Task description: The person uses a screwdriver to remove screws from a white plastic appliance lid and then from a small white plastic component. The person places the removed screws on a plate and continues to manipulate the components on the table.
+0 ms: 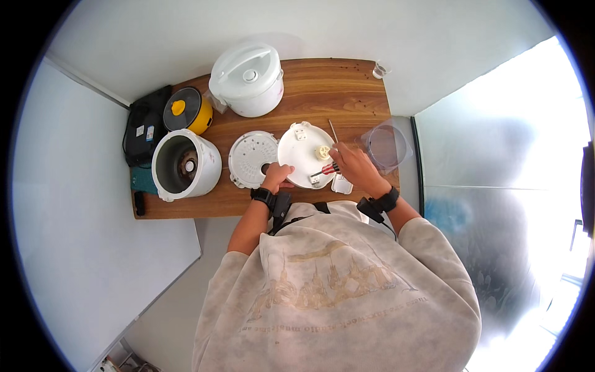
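My right hand (354, 166) is closed around a screwdriver (331, 168) with a red, black and white handle. Its shaft points left, over the lower part of a round white lid (299, 155) lying hollow side up. A small white bracket (315, 180) sits near the tip; whether they touch I cannot tell. My left hand (278, 178) grips the lid's near-left rim, fingers partly hidden. On the lid are a cream round fitting (323, 152) and another bracket (300, 134). Left of it lies a perforated white disc (251, 155). A small white cover (341, 184) rests below my right hand.
An open rice cooker body (211, 162) stands left, near a yellow pot (202, 116) and black bag (139, 118). Behind is a lidded white rice cooker (248, 93). A thin metal rod (333, 128), clear container (387, 152) and small clear cup (379, 72) are rightward.
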`<state>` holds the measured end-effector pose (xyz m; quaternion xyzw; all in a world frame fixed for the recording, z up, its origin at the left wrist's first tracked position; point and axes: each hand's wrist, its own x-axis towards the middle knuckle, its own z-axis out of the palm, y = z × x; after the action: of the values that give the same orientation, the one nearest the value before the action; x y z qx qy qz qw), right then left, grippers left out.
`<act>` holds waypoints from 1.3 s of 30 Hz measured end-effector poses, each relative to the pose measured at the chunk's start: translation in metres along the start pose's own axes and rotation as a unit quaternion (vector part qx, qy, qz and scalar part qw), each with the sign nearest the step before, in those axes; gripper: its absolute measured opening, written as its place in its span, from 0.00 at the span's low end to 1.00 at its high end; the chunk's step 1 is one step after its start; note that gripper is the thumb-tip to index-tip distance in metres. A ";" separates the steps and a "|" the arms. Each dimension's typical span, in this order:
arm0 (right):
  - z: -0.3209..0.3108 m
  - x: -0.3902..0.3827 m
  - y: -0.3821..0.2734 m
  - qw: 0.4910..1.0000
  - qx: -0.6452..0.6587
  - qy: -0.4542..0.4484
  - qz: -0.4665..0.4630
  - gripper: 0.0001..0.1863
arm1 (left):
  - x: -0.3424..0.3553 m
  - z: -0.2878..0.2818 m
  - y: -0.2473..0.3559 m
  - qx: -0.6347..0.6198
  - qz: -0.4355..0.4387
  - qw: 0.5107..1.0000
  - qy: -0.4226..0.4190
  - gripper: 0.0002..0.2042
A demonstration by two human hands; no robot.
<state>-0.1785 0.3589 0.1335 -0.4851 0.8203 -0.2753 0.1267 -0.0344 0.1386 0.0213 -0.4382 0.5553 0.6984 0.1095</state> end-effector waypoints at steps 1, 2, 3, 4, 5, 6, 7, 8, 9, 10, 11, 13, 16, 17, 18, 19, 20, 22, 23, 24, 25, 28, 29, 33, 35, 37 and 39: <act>0.001 0.001 0.002 0.997 -0.036 0.009 -0.061 0.15 | 0.000 -0.001 0.000 -0.001 0.002 1.000 -0.003 0.21; 0.001 0.000 0.004 1.000 -0.012 -0.020 -0.011 0.14 | -0.001 -0.001 -0.001 -0.003 0.004 1.000 -0.006 0.21; -0.011 0.001 -0.012 0.998 0.015 -0.051 0.037 0.13 | -0.002 -0.004 -0.004 -0.006 0.004 1.000 -0.006 0.21; -0.020 -0.001 -0.020 0.992 0.039 -0.080 0.088 0.14 | -0.003 -0.003 -0.004 -0.008 0.004 1.000 -0.007 0.21; -0.020 -0.003 -0.019 0.997 0.054 -0.042 0.036 0.14 | -0.004 -0.003 -0.004 -0.010 0.004 1.000 -0.008 0.21; -0.020 -0.005 -0.016 0.998 0.068 -0.005 -0.016 0.15 | -0.004 -0.003 -0.003 -0.012 0.004 1.000 -0.009 0.21; -0.019 -0.007 -0.013 0.994 0.082 0.032 -0.068 0.16 | -0.003 -0.003 -0.003 -0.014 0.001 1.000 -0.010 0.21; -0.019 -0.008 -0.012 0.994 0.093 0.022 -0.058 0.16 | -0.001 -0.003 -0.004 -0.017 -0.003 1.000 -0.012 0.21; -0.018 -0.007 -0.012 0.993 0.105 0.012 -0.049 0.17 | 0.001 -0.004 -0.004 -0.020 -0.006 1.000 -0.012 0.21; -0.017 -0.006 -0.012 0.992 0.116 0.003 -0.040 0.17 | 0.002 -0.004 -0.004 -0.017 -0.004 1.000 -0.014 0.21; -0.016 -0.006 -0.013 0.991 0.135 -0.009 -0.019 0.16 | 0.003 -0.005 -0.005 -0.014 -0.002 1.000 -0.016 0.21; -0.016 -0.007 -0.020 0.984 0.172 -0.031 0.025 0.16 | 0.003 -0.004 -0.006 -0.009 0.001 1.000 -0.018 0.21; -0.015 0.001 -0.020 0.984 0.058 -0.063 0.157 0.15 | 0.002 -0.004 -0.007 -0.005 0.000 1.000 -0.013 0.22; -0.018 0.002 -0.019 0.987 0.018 -0.088 0.136 0.16 | 0.002 -0.004 -0.006 -0.005 -0.003 1.000 -0.008 0.22; -0.026 0.002 -0.022 0.987 -0.024 -0.112 0.114 0.16 | 0.001 -0.004 -0.006 -0.006 -0.007 1.000 -0.005 0.22; -0.030 0.002 -0.023 0.984 -0.065 -0.137 0.092 0.16 | 0.000 -0.004 -0.006 -0.005 -0.005 1.000 -0.007 0.22; -0.026 -0.001 -0.017 0.993 -0.005 -0.097 0.063 0.15 | 0.000 -0.005 -0.006 -0.004 -0.003 1.000 -0.009 0.22; -0.018 -0.006 -0.008 0.993 0.114 -0.014 0.006 0.14 | -0.001 -0.003 -0.004 -0.003 0.001 1.000 -0.014 0.22; -0.015 -0.007 -0.003 0.992 0.124 -0.023 -0.006 0.14 | -0.002 -0.002 -0.003 -0.004 0.002 1.000 -0.016 0.22; -0.017 -0.006 -0.005 0.990 0.135 -0.032 -0.020 0.14 | -0.003 -0.003 -0.003 -0.005 0.002 1.000 -0.016 0.22; -0.019 -0.004 -0.008 0.988 0.146 -0.042 -0.034 0.15 | -0.003 -0.003 -0.004 -0.006 -0.001 1.000 -0.012 0.22; -0.024 0.000 -0.018 0.986 0.146 -0.082 0.014 0.17 | -0.005 -0.002 -0.003 -0.007 -0.005 1.000 -0.008 0.22; -0.018 0.001 -0.015 0.982 0.172 -0.072 0.026 0.17 | -0.006 -0.001 -0.003 -0.007 -0.003 1.000 -0.009 0.22; 0.000 -0.003 -0.017 0.987 0.143 0.030 0.074 0.16 | -0.003 -0.002 -0.004 -0.004 0.004 1.000 -0.017 0.22; -0.004 -0.003 -0.024 0.988 0.064 0.018 0.138 0.16 | -0.002 -0.004 -0.007 -0.004 0.001 1.000 -0.014 0.22; -0.028 0.004 -0.036 0.966 -0.012 -0.085 0.244 0.15 | -0.003 -0.005 -0.006 -0.006 -0.001 1.000 -0.013 0.22; -0.017 0.002 -0.015 0.976 -0.008 -0.074 0.206 0.15 | -0.005 -0.003 -0.003 -0.010 0.001 1.000 -0.016 0.22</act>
<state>-0.1769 0.3576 0.1561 -0.3263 0.8929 -0.2000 0.2374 -0.0277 0.1385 0.0225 -0.4274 0.5467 0.7110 0.1137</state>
